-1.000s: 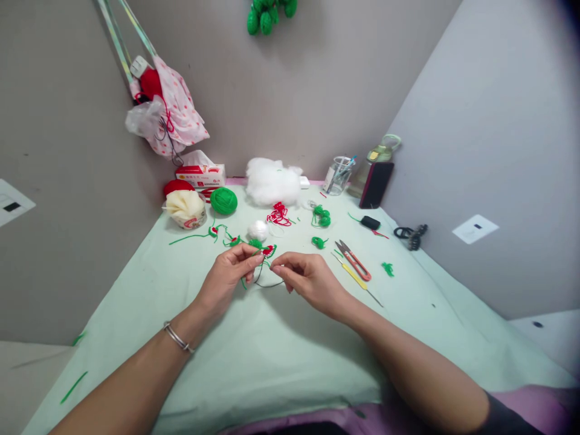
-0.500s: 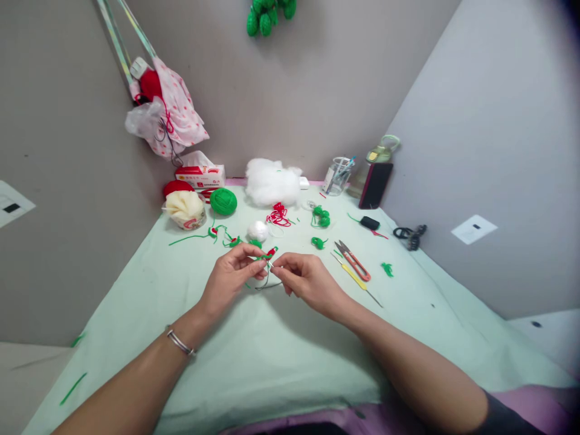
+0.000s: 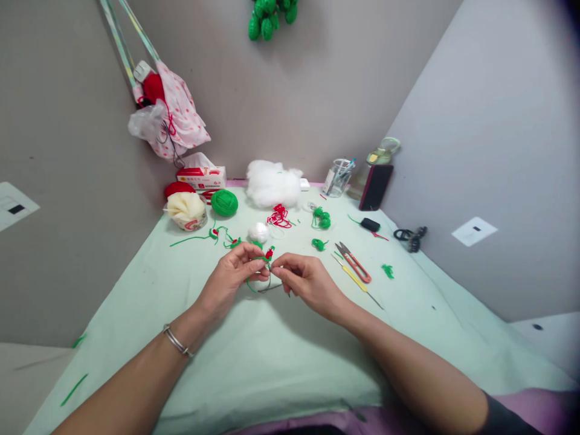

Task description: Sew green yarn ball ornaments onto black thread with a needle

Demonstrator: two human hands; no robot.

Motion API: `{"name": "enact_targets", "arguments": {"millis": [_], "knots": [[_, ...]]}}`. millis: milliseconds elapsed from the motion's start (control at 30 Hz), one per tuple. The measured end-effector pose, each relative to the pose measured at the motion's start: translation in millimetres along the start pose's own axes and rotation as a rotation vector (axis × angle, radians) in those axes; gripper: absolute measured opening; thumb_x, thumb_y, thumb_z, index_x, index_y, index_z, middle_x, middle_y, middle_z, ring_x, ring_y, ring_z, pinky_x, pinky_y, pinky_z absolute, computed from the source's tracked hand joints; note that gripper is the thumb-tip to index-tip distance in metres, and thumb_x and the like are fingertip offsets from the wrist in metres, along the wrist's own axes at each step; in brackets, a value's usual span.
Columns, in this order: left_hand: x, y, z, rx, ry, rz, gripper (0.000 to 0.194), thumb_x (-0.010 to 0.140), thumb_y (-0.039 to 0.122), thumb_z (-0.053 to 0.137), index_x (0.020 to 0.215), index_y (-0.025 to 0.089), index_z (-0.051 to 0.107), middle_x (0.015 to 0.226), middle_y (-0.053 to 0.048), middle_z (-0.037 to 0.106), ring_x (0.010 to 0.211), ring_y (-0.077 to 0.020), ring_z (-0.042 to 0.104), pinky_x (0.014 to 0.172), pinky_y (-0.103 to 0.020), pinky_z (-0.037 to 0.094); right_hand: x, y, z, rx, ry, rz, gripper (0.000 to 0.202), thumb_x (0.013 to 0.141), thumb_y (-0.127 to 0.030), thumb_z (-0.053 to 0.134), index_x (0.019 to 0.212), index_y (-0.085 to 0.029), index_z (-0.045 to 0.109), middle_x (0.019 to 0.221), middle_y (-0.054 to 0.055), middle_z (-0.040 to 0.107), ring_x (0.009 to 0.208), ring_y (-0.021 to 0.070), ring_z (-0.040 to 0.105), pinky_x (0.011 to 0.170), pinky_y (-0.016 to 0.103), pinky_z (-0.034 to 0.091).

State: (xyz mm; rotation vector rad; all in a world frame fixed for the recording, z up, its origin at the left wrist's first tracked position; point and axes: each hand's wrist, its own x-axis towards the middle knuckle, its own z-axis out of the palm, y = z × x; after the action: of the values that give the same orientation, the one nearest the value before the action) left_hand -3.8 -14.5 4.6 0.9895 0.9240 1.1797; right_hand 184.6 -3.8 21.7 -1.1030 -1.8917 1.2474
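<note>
My left hand (image 3: 235, 275), with a silver bangle at the wrist, pinches a small red and green crocheted piece (image 3: 269, 254) between thumb and fingers over the middle of the table. Close beside it on the right, the thumb and forefinger of my right hand (image 3: 306, 279) are pressed together at the lower edge of the piece; what they grip is too small to make out. A dark thread (image 3: 270, 287) hangs in a loop below and between the hands. Behind them lie a white ball (image 3: 258, 232) and tangled red yarn (image 3: 280, 216).
Orange-handled snips (image 3: 356, 263) and a yellow-handled hook (image 3: 354, 278) lie right of my right hand. Further back are white stuffing (image 3: 274, 183), a green yarn ball (image 3: 224, 203), a glass jar (image 3: 338, 177), a bottle, a phone (image 3: 376, 187) and a tissue box (image 3: 202, 177).
The red and green piece has turned more upright in my left fingers. The pale tip that showed between my hands is no longer visible. The whole view has shifted slightly.
</note>
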Motion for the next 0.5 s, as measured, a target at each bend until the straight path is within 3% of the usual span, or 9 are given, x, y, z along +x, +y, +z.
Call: {"name": "enact_targets", "arguments": {"millis": [300,500], "knots": [[0.2,-0.2,-2.2,-0.015,0.004,-0.015,0.028,0.073,0.031,0.083,0.092,0.017,0.067,0.076,0.002,0.070,0.068,-0.0129,0.069,0.070,-0.026,0.055,0.9,-1.0,0.5,0.044,0.009,-0.005,0.021,0.092,-0.033,0.058,0.088,-0.016,0.070,0.057,-0.004,0.054,0.050,0.0088,0.045,0.050,0.022,0.034],[-0.9,1.5,-1.0,-0.037,-0.043,0.004,0.027,0.073,0.030,0.083,0.091,0.017,0.068,0.078,0.001,0.072,0.067,-0.0124,0.069,0.070,-0.025,0.055,0.7,-0.8,0.1,0.115,0.025,-0.047,0.021,0.090,-0.032,0.060,0.076,-0.017,0.065,0.059,-0.003,0.054,0.053,0.0093,0.046,0.053,0.023,0.036]]}}
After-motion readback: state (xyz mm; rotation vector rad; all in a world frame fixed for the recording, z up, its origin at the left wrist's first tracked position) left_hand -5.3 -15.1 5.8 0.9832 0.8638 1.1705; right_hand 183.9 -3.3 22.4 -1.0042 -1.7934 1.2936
